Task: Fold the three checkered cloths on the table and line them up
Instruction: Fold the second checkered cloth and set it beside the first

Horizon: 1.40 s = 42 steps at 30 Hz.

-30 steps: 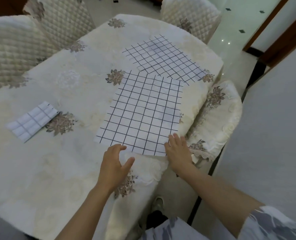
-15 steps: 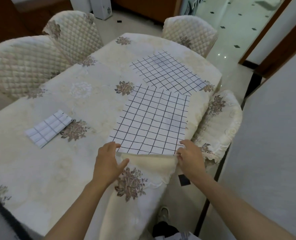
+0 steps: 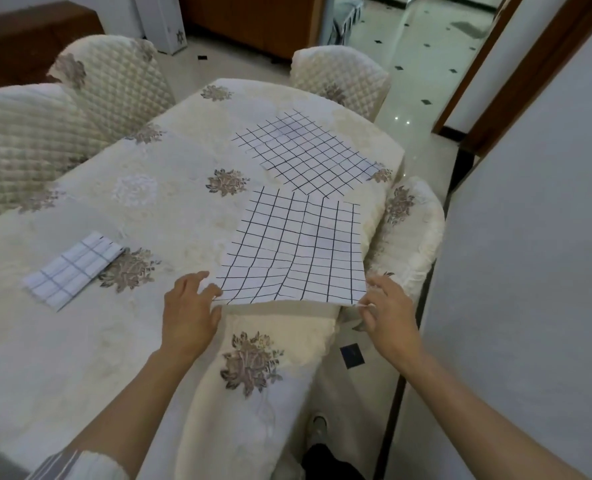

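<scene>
1. Head view: the left hand [image 3: 189, 310] pinches the near-left corner of the open near cloth [image 3: 294, 247] between thumb and fingers. The right hand [image 3: 388, 313] pinches the near-right corner in the same way.
2. This cloth lies spread at the near-right part of the worktop [image 3: 114, 341]. Its near edge is raised a little above the rim, where the floral table cover hangs down. Its right edge runs close along the worktop's right rim.
3. A second open cloth, the far cloth [image 3: 305, 154], lies flat at the far-right part and is turned at an angle. Its near corner meets the far edge of the near cloth; I cannot tell if they overlap.
4. One folded cloth [image 3: 73, 268] lies on the left side, well apart from the other two. Between it and the near cloth is a wide stretch of bare cover, and also on the near-left side.
5. A padded right chair [image 3: 412, 237] stands just beside the right rim, between the worktop and a grey wall [image 3: 529, 271], so the room on that side is narrow.
6. A far chair [image 3: 343, 77] stands at the far end, and two quilted left chairs [image 3: 114, 81] stand along the far-left side.
7. A shiny tiled floor [image 3: 408, 64] with small dark diamonds shows beyond the far chair.
</scene>
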Tool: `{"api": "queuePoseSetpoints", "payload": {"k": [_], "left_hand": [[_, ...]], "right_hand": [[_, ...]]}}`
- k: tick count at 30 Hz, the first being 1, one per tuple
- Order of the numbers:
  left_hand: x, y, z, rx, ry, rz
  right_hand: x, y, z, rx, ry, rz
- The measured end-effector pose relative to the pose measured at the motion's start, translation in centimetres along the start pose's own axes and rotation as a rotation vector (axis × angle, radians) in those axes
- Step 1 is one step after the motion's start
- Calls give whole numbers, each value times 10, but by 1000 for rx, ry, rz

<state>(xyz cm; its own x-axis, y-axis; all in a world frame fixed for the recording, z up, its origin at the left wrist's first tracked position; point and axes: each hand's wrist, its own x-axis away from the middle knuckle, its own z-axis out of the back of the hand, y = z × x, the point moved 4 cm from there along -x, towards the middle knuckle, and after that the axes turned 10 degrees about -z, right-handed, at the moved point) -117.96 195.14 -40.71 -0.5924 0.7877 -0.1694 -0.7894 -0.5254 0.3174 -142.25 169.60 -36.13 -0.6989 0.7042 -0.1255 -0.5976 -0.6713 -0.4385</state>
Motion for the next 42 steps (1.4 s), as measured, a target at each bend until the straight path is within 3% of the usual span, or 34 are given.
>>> {"api": "queuePoseSetpoints", "payload": {"k": [5, 13, 23, 28, 33, 42], "left_hand": [[12, 1, 15, 22, 39, -61], [65, 2, 45, -22, 51, 0], [85, 45, 7, -29, -45, 27], [70, 32, -18, -5, -95, 32], [57, -1, -7, -1, 8, -151], [59, -60, 41, 73, -57, -347]], "right_hand": [[13, 8, -3, 1, -19, -31], [17, -9, -6, -67, -84, -21], [48, -14, 4, -177, -60, -42], [64, -21, 12, -185, 0, -103], [74, -24, 6, -177, 54, -243], [100, -66, -41, -85, 75, -375]]}}
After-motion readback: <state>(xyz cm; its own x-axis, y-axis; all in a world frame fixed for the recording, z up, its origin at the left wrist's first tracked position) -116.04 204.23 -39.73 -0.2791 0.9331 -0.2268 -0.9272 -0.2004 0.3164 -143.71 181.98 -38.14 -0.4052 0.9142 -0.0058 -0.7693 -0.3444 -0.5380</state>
